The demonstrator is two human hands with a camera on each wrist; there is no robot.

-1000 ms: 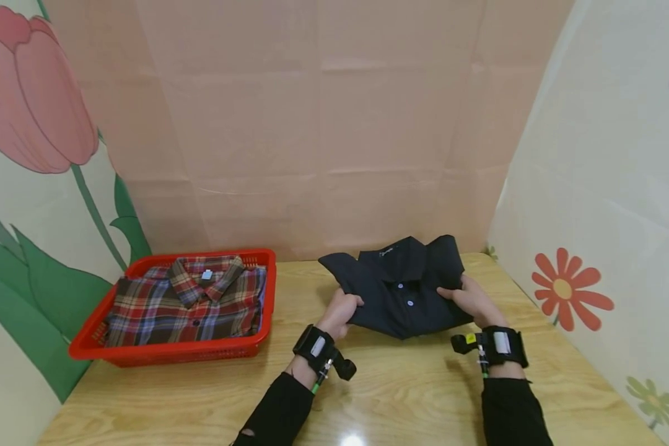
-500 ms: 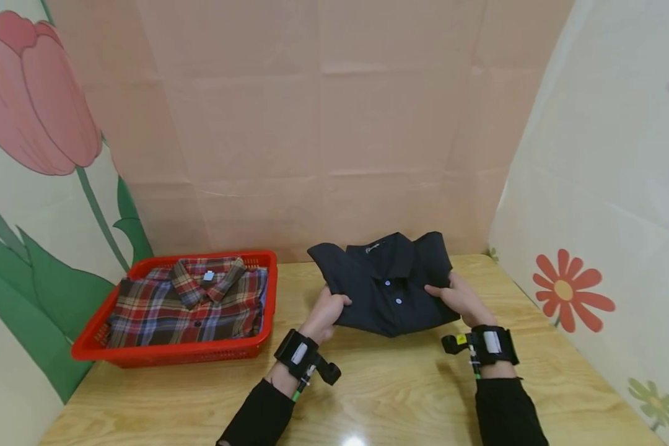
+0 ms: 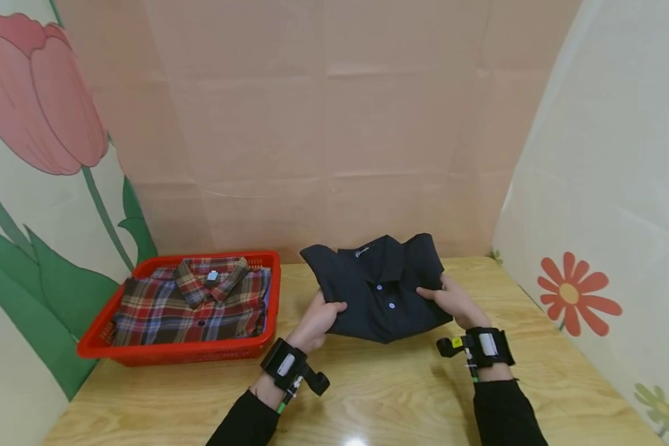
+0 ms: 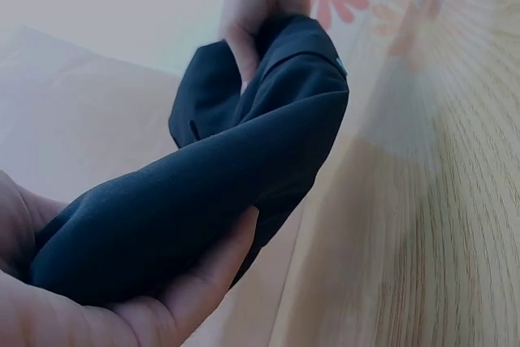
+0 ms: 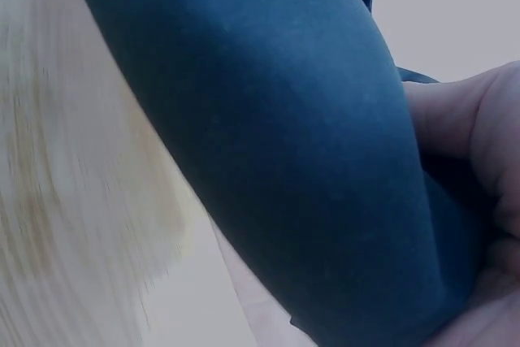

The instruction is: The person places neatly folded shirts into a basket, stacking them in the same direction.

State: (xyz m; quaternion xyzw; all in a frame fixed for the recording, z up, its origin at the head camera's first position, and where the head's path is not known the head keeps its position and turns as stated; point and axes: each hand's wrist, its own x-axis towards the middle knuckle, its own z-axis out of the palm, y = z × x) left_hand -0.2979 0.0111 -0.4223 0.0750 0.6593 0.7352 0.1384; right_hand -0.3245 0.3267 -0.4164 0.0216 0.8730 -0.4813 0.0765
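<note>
A folded black collared shirt (image 3: 362, 297) with pale buttons is held up over the table, its collar toward the back wall. My left hand (image 3: 319, 319) grips its left side, thumb on the front; in the left wrist view the fingers (image 4: 215, 270) wrap the cloth's edge. On the opposite side, my right hand (image 3: 454, 300) pinches the cloth with the thumb on top. The right wrist view shows the dark fabric (image 5: 276, 136) bulging close to the camera, with part of the right hand (image 5: 479, 136) around its edge. Some fingers are hidden by the shirt.
To the left stands a red plastic basket (image 3: 178, 354) with a folded plaid shirt (image 3: 189, 316) in it. The wooden table (image 3: 390, 390) meets a pinkish covered wall (image 3: 323, 124) at the back. A flower-printed wall (image 3: 607, 204) borders the right side.
Both hands have shifted somewhat to the left, carrying the black shirt with them toward the basket. The grip looks the same; the basket and plaid shirt stay in place.
</note>
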